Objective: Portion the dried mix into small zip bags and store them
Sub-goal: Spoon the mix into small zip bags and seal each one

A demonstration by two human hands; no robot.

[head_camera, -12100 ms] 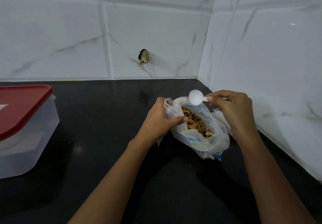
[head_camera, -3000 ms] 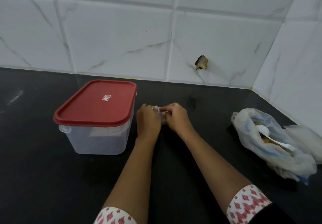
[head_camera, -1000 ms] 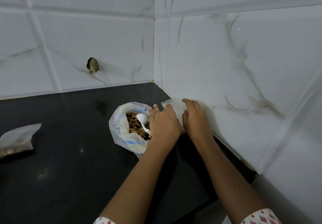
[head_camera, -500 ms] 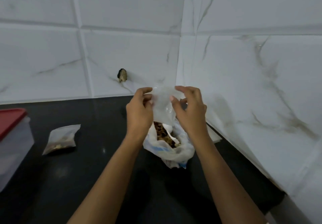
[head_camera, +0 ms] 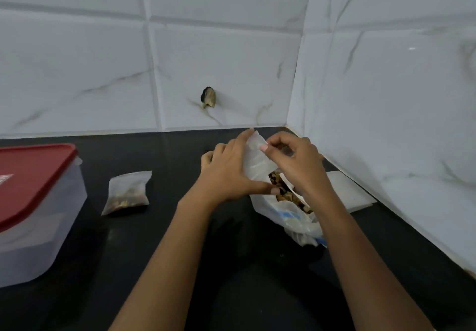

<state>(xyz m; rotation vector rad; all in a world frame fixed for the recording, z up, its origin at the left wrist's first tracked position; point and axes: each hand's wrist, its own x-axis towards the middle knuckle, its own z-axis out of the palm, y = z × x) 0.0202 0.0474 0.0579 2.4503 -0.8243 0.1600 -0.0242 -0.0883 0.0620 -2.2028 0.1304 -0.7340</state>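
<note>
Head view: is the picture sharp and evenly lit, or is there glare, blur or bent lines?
Head view: dim, soft light; tile joints on the back wall bow from the wide lens; one small glare spot on the right wall; the small zip bag looks slightly soft.

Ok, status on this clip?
Left hand, right hand pinch empty zip bag over open mix bag. Filled bag beside closed container. Nothing blocking.

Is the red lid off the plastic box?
No, the red lid sits on top of the clear plastic box at the left of the counter.
</note>
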